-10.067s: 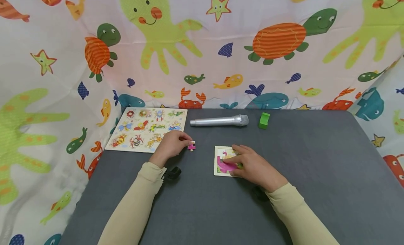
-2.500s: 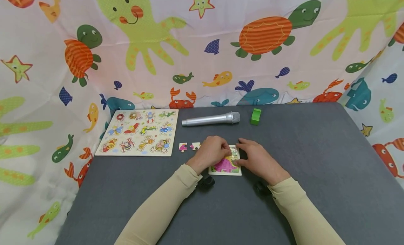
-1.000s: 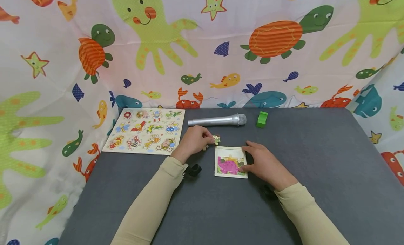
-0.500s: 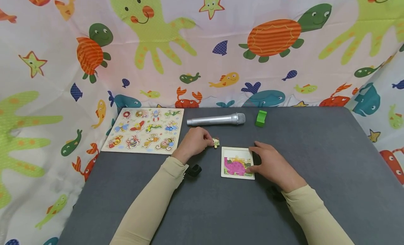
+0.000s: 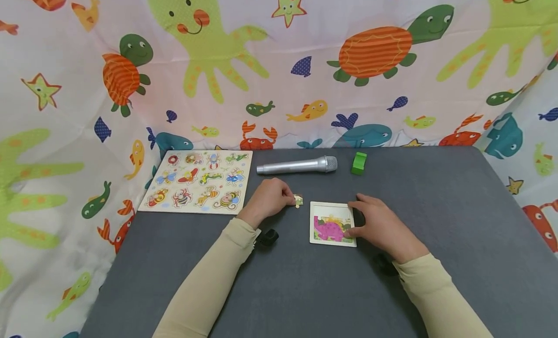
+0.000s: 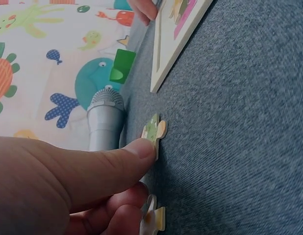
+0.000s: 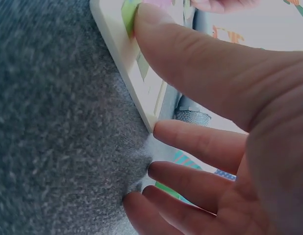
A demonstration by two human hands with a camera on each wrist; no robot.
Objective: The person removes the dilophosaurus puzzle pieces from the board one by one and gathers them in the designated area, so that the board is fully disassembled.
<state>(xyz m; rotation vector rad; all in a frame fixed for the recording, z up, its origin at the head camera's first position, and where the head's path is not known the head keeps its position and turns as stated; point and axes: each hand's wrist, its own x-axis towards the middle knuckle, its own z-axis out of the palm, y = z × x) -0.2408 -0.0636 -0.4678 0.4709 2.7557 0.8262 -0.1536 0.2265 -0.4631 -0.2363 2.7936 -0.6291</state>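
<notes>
My left hand (image 5: 271,198) pinches a small jigsaw piece (image 5: 298,200) between thumb and fingers, low over the grey table. Up close in the left wrist view, that piece (image 6: 152,128) is thin with green and cream print, and a second piece (image 6: 152,218) lies below the fingers, hidden by the hand in the head view. To its right lies a square puzzle tray (image 5: 311,226) with a pink dinosaur picture in its lower part and bare white above. My right hand (image 5: 383,226) rests at the tray's right side, fingers fairly straight, thumb on the picture's edge, index fingertip at the far corner.
A silver microphone (image 5: 296,166) lies behind the left hand. Beyond the tray stands a green block (image 5: 359,163). At the back left lies a wooden insect puzzle board (image 5: 196,183). A sea-animal curtain (image 5: 279,76) hangs along the table's back and sides.
My left hand has left the tray, where it was 2.5 seconds ago, and pinches a piece to its left. The tray has slid right with my right hand; its upper part now shows bare.
</notes>
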